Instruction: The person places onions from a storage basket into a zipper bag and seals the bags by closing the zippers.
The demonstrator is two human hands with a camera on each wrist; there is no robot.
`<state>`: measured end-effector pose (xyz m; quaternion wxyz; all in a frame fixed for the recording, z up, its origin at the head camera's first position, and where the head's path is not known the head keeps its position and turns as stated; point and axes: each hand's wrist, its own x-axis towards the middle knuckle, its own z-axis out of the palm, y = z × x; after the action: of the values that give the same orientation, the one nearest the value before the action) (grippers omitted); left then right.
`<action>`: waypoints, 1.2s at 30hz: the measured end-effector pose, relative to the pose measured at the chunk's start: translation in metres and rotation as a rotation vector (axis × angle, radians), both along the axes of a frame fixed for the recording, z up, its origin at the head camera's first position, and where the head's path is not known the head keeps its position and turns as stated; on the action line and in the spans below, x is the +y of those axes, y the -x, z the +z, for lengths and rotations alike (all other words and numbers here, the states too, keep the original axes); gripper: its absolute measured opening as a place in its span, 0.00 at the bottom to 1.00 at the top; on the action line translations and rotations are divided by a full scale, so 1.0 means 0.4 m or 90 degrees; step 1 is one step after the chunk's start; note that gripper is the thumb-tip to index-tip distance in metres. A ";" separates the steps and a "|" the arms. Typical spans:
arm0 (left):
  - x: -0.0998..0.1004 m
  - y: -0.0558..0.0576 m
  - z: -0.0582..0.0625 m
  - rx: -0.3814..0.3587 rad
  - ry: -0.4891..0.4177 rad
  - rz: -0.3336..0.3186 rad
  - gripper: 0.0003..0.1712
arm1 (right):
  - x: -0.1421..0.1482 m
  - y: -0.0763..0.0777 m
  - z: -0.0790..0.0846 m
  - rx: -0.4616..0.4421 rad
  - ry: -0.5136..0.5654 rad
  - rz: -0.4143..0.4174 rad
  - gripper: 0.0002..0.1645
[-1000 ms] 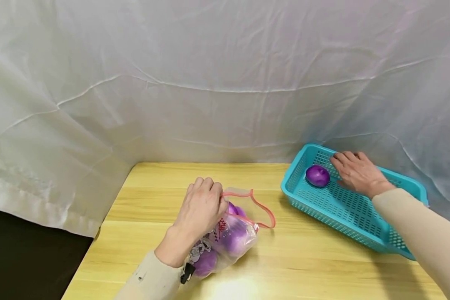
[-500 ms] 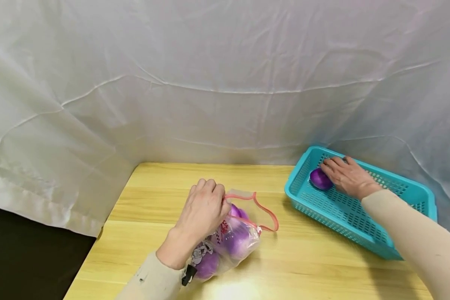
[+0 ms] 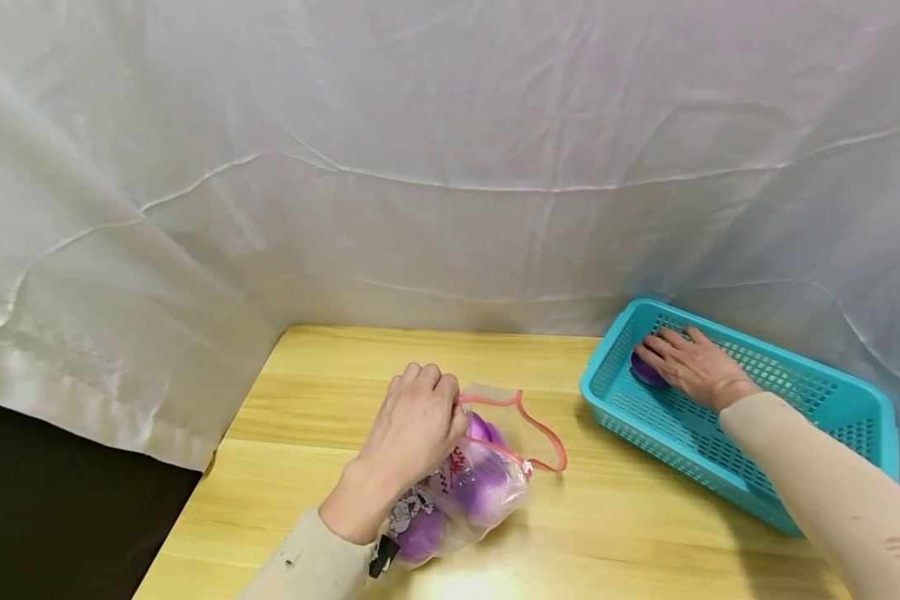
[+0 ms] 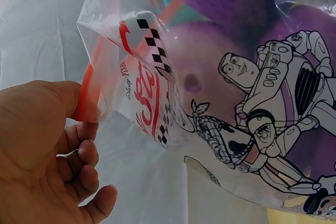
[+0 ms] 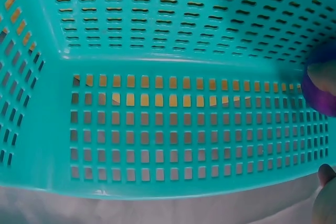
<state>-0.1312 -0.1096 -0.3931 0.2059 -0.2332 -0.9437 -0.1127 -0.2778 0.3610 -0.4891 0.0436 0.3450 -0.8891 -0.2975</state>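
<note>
My left hand (image 3: 420, 421) pinches the red-edged rim of a clear zip bag (image 4: 142, 82) printed with cartoon figures. Several glossy purple, fruit-like round things (image 3: 487, 487) fill the bag, some paler on one side; its mouth gapes to the right. Inside the turquoise basket (image 3: 787, 367), my right hand (image 3: 693, 367) reaches to the left end. Its fingers curl over one purple round thing (image 3: 647, 372), covering most of it. The right wrist view has the thumb against that purple round thing (image 5: 317, 95) at the right edge, and a fingertip lower down.
The basket stands on the right of a pale wooden table (image 3: 322, 400), tilted across it. A grey-white cloth (image 3: 435, 242) hangs close behind the table and basket. Dark floor or cloth (image 3: 60, 500) lies beyond the table's left edge.
My right hand has moved left and down inside the basket, from beside the purple round thing onto it. The left hand keeps its hold on the bag. The view has shifted slightly.
</note>
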 end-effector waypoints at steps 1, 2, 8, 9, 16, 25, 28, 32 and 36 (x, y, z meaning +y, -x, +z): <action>0.001 0.000 0.000 0.002 0.001 -0.001 0.07 | 0.001 -0.001 -0.001 0.000 0.003 -0.002 0.47; 0.001 0.000 0.001 0.003 0.001 -0.003 0.07 | 0.002 0.000 -0.001 0.001 0.008 -0.003 0.46; 0.001 0.005 0.002 0.010 0.000 -0.010 0.07 | 0.013 0.003 0.002 0.010 0.026 -0.001 0.43; 0.001 0.006 0.002 0.010 0.000 -0.011 0.07 | 0.015 0.002 0.002 0.010 0.024 0.000 0.43; 0.003 0.009 0.002 0.011 -0.002 -0.011 0.07 | 0.027 -0.001 -0.015 0.030 0.095 -0.009 0.46; 0.003 0.017 -0.002 0.000 -0.006 -0.013 0.07 | 0.043 -0.020 -0.026 0.040 0.137 -0.076 0.54; 0.002 0.020 -0.001 -0.008 -0.006 -0.011 0.07 | 0.046 -0.023 -0.025 0.048 0.149 -0.079 0.54; 0.000 0.026 0.000 -0.013 -0.005 -0.011 0.07 | 0.051 -0.023 -0.022 0.062 0.162 -0.075 0.54; -0.002 0.033 0.002 -0.015 -0.007 -0.010 0.08 | 0.054 -0.024 -0.011 0.078 0.163 -0.071 0.55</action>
<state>-0.1446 -0.1102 -0.3925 0.1949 -0.2381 -0.9437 -0.1219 -0.2683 0.3826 -0.4934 0.1249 0.2683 -0.9332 -0.2037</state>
